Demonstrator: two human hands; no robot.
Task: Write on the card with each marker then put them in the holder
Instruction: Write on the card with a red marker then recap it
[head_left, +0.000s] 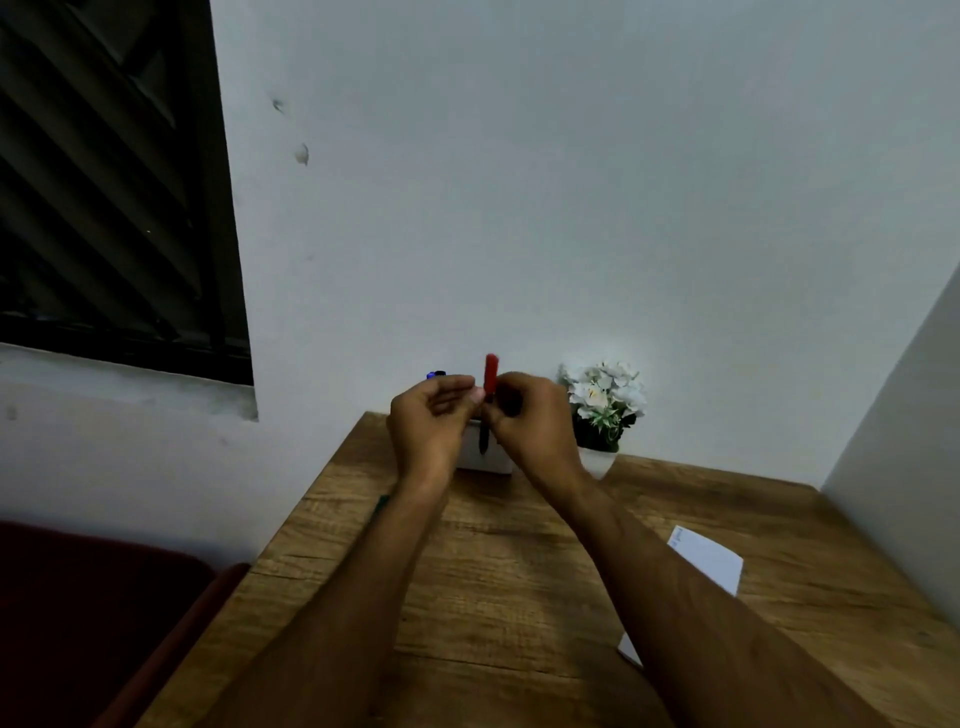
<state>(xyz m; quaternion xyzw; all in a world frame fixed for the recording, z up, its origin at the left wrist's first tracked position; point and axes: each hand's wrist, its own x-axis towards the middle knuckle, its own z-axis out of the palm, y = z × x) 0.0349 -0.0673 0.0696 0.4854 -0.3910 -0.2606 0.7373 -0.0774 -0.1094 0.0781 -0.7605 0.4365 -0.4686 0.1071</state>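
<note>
A red marker (490, 372) stands upright between my two hands, red cap on top and dark barrel pointing down over the white holder (485, 460) at the table's far edge. My right hand (530, 423) is closed around the barrel. The fingertips of my left hand (431, 415) pinch the marker just under the cap. Blue and dark marker tops (436, 374) peek out behind my left hand. The white card (711, 561) lies on the right of the table, partly hidden by my right forearm.
A small pot of white flowers (605, 402) stands just right of the holder. The wooden table (498, 561) meets the wall behind and a wall on the right. A green object (382, 503) shows beside my left forearm. A dark red seat (104, 597) sits at the left.
</note>
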